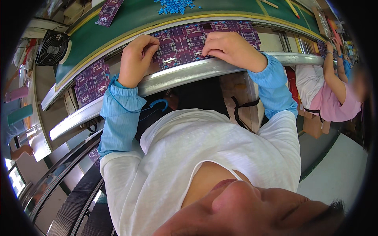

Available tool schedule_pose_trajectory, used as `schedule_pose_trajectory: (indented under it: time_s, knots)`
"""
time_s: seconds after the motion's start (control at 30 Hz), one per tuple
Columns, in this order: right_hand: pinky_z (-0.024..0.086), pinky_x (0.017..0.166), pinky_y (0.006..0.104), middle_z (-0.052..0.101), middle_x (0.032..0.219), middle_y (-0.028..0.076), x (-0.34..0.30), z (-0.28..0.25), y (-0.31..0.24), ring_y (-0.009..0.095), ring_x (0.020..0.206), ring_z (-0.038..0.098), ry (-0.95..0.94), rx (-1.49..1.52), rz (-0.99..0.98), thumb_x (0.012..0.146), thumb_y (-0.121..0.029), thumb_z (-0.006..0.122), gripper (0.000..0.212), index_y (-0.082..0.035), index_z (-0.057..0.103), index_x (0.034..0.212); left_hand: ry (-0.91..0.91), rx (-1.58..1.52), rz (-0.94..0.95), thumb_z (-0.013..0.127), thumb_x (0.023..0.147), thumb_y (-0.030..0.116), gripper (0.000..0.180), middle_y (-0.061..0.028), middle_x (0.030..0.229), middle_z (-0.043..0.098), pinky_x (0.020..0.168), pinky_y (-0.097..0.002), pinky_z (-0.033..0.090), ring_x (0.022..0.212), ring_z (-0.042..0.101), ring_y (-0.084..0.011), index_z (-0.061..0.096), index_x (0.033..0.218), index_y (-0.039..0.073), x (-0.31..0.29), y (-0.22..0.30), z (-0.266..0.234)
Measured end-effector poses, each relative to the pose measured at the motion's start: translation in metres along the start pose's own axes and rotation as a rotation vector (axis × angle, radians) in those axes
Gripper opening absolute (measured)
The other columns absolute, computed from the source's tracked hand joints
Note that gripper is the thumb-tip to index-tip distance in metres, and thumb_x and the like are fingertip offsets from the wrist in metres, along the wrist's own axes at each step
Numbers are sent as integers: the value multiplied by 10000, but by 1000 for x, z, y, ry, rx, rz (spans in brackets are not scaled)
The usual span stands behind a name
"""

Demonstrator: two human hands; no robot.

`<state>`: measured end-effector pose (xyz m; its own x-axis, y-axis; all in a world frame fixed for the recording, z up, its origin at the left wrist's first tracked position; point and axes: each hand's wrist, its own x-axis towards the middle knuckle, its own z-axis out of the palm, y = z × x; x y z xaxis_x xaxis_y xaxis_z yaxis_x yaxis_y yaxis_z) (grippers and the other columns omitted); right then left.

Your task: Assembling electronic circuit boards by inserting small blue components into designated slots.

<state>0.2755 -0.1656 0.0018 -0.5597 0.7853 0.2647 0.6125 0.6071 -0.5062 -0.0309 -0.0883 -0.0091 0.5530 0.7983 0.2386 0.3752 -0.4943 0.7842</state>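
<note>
The left hand (136, 59) curls its fingers by the purple board (178, 46), which lies along the metal rail (193, 72). The right hand's (232, 48) fingers bend close together. I can't tell what either pinches. Best work gently, keeping the board flat.

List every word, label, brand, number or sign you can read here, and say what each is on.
None can be read.
Circuit board between the left hand and right hand: pale markings, too small to read.
Board at the left: pale markings, too small to read.
Black fan: no lettering I can make out.
</note>
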Motion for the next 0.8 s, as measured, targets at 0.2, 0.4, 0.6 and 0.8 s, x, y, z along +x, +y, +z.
schedule_pose_trajectory:
  time_s: [0.2, 0.4, 0.6, 0.8]
  knots:
    - [543, 750, 394, 682, 957, 101, -4, 6, -2, 320, 874, 677, -39, -23, 35, 912, -86, 686, 99, -52, 723, 998, 24, 26, 28, 690, 922, -10, 119, -107, 883, 667, 681, -300, 509, 731, 625, -190, 681, 1040, -10, -1, -1, 0]
    - [550, 732, 390, 697, 962, 84, -2, 6, -7, 314, 861, 685, -30, -53, 60, 906, -86, 697, 95, -56, 700, 996, 47, 50, 54, 696, 922, 3, 113, -116, 880, 671, 686, -308, 515, 741, 642, -205, 685, 1034, -10, -2, 2, -2]
    - [554, 722, 384, 693, 949, 84, -1, 5, -10, 311, 849, 688, -61, -76, 50, 884, -63, 706, 103, -56, 693, 986, 42, 56, 55, 699, 916, 9, 119, -135, 895, 678, 705, -327, 527, 768, 662, -244, 690, 1033, -5, -2, -2, -3]
    - [537, 707, 426, 666, 930, 85, -2, 7, -10, 334, 847, 669, -33, -76, 52, 895, -96, 678, 78, -78, 673, 971, 55, 83, 94, 695, 925, 6, 119, -108, 900, 677, 690, -303, 515, 759, 638, -202, 689, 1043, -6, -3, -6, -1]
